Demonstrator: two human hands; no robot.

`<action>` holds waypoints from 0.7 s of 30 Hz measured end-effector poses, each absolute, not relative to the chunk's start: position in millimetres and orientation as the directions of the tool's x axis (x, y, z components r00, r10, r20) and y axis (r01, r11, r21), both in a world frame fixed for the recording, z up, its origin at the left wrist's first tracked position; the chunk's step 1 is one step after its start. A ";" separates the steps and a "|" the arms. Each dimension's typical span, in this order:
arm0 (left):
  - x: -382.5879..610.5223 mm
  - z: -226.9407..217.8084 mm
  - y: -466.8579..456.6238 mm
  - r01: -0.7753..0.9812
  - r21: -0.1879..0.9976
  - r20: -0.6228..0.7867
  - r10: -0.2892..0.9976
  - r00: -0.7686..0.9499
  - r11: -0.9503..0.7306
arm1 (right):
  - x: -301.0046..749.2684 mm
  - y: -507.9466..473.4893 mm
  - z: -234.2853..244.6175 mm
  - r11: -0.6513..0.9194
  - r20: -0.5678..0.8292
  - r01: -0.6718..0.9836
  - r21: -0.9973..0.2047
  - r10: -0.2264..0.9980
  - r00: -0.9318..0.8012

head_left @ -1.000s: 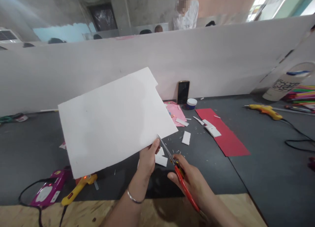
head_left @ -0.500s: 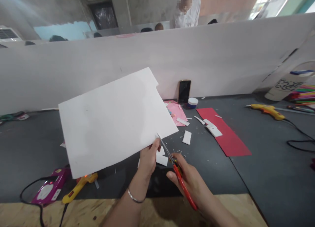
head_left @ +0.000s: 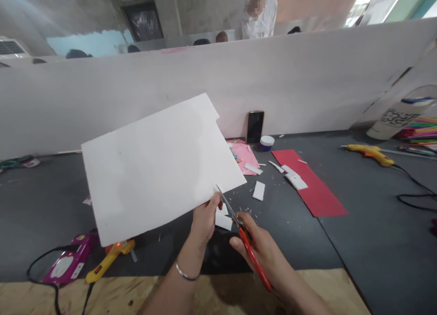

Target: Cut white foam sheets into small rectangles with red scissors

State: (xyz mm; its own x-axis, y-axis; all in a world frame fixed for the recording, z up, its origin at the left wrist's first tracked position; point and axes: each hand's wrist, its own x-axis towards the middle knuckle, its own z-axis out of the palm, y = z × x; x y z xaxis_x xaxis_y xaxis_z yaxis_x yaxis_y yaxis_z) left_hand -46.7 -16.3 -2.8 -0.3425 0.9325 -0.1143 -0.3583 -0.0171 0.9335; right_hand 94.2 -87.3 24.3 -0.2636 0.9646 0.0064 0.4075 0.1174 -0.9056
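A large white foam sheet [head_left: 157, 165] is held up above the dark table mat, tilted, with a notch cut from its far right corner. My left hand [head_left: 204, 219] pinches its near edge, thumb on top. My right hand [head_left: 262, 251] grips red-handled scissors [head_left: 244, 240]. Their blades meet the sheet's near edge just right of my left thumb. Small white cut pieces [head_left: 223, 219] lie on the mat under my hands.
A red sheet [head_left: 314, 187] with white strips, a pink sheet [head_left: 244, 155], a phone [head_left: 255, 126] and a small jar [head_left: 266, 143] lie beyond. Yellow glue guns sit at left [head_left: 109, 256] and right [head_left: 370, 153]. A white partition [head_left: 307, 87] backs the table.
The scissors and my right hand have crept slightly forward into the sheet's edge. The sheet and my left hand have barely moved.
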 end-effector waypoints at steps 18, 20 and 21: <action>-43.8 10.4 -15.7 -0.642 0.766 -0.188 0.940 -0.285 -0.041 | 97.9 -78.8 2.4 0.067 0.006 0.319 -0.945 0.982 -0.189; -44.6 12.0 -15.0 -0.611 0.790 -0.199 0.918 -0.343 -0.057 | 99.7 -77.8 -0.4 0.071 0.006 0.319 -0.945 0.979 -0.202; -44.8 12.4 -14.9 -0.594 0.802 -0.196 0.909 -0.367 -0.067 | 100.4 -77.7 -0.9 0.071 0.004 0.316 -0.946 0.978 -0.208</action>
State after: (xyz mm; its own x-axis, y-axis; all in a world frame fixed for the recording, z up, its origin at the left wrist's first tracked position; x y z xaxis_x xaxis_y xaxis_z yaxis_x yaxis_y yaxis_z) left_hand -44.8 -14.9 12.4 -0.3667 0.9095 -0.1960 -0.5937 -0.0666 0.8019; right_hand 100.4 -77.7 -0.9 -0.2081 0.9781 0.0039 0.3165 0.0711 -0.9459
